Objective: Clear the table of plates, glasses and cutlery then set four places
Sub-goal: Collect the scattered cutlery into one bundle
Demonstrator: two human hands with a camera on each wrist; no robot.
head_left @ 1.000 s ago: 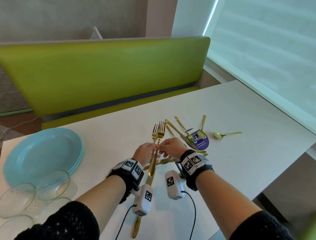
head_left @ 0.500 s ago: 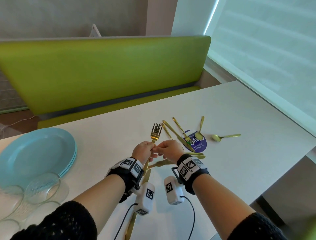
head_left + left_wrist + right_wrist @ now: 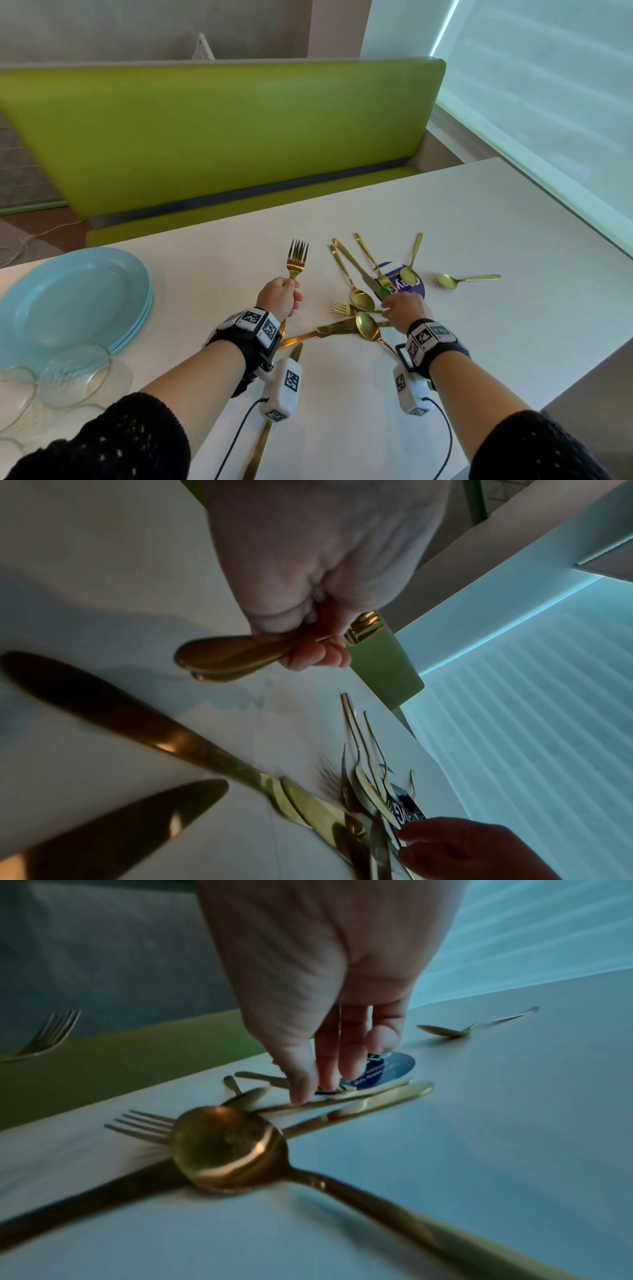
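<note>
My left hand (image 3: 291,291) grips the handles of two stacked gold forks (image 3: 297,253), tines pointing away; the left wrist view shows the fingers (image 3: 318,653) curled round the handles (image 3: 226,656). To its right lies a pile of gold cutlery (image 3: 359,301) on the white table (image 3: 513,342): knives, spoons and forks crossing one another. My right hand (image 3: 388,305) reaches down onto this pile with straight fingers (image 3: 329,1069), its thumb tip touching a thin handle (image 3: 329,1100). A large spoon (image 3: 226,1150) and a table fork (image 3: 140,1123) lie just before it.
A stack of light blue plates (image 3: 68,301) and several clear glasses (image 3: 75,373) stand at the left. One spoon (image 3: 462,279) lies apart on the right, by a round blue sticker (image 3: 407,284). A knife (image 3: 260,448) lies near the front edge. A green bench (image 3: 222,137) runs behind.
My right hand has left the forks and moved right and down onto the cutlery pile. The left hand keeps both forks and has shifted slightly left.
</note>
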